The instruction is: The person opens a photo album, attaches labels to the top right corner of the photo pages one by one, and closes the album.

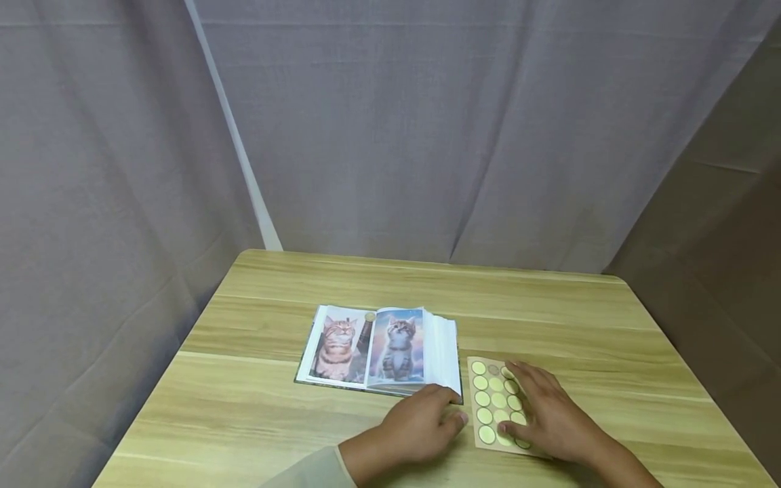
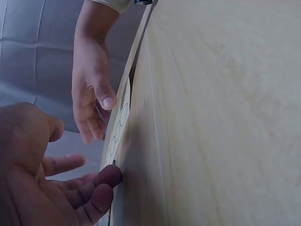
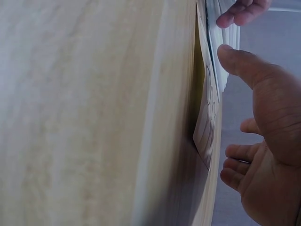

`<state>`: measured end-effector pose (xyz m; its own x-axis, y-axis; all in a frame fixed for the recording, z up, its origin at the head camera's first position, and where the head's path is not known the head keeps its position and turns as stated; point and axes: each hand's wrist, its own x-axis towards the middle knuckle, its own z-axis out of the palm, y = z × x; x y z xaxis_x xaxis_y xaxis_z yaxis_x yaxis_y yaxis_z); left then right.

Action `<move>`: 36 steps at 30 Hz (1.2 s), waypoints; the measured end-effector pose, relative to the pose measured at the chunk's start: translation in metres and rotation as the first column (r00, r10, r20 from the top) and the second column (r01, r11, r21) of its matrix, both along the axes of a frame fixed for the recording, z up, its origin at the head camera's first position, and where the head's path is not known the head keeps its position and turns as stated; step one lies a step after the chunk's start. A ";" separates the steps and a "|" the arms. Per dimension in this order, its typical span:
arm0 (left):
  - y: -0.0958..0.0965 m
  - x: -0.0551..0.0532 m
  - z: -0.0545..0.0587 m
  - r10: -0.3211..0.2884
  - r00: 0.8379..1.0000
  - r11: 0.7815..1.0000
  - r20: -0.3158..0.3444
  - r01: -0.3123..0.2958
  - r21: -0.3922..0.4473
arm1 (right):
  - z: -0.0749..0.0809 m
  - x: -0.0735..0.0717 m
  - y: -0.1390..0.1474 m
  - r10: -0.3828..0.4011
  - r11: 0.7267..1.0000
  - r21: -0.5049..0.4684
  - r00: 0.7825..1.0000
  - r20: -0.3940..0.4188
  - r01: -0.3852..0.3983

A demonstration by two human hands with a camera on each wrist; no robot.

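A photo album (image 1: 396, 346) lies spread on the table, with a cat picture on each of its two facing pages. At the top of the left page, near the fold, is a small round gold sticker (image 1: 370, 316). To the album's right is a brown sheet of round yellow stickers (image 1: 482, 398), with one bare circle in its top row. My left hand (image 1: 417, 423) is at the album's lower right corner, fingers loosely bent and holding nothing. Over the sheet's right side my right hand (image 1: 552, 413) spreads thumb and fingers; the sheet's edge lifts slightly in the right wrist view.
The wooden table (image 1: 232, 400) has rounded far corners. Grey curtains (image 1: 378, 135) hang behind it and along both sides, with a pale gap at the back left.
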<state>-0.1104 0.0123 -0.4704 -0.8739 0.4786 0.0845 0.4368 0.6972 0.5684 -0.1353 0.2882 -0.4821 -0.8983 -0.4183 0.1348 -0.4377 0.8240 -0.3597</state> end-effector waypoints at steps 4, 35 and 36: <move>0.003 -0.001 0.001 -0.003 1.000 1.000 0.006 0.003 0.009 | -0.001 0.001 0.001 0.000 1.000 0.002 1.000 -0.011 0.000; 0.037 -0.012 0.000 0.018 0.983 0.991 0.182 -0.041 0.126 | -0.011 0.011 0.007 -0.042 0.999 0.019 0.998 0.049 0.041; 0.038 -0.012 0.000 0.026 0.981 0.990 0.190 -0.052 0.133 | -0.011 0.011 0.007 -0.039 0.999 0.016 0.998 0.047 0.039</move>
<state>-0.1228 0.0503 -0.4705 -0.8980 0.4396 -0.0202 0.2878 0.6215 0.7286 -0.1239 0.2956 -0.4932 -0.9192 -0.3844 0.0857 -0.3879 0.8458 -0.3663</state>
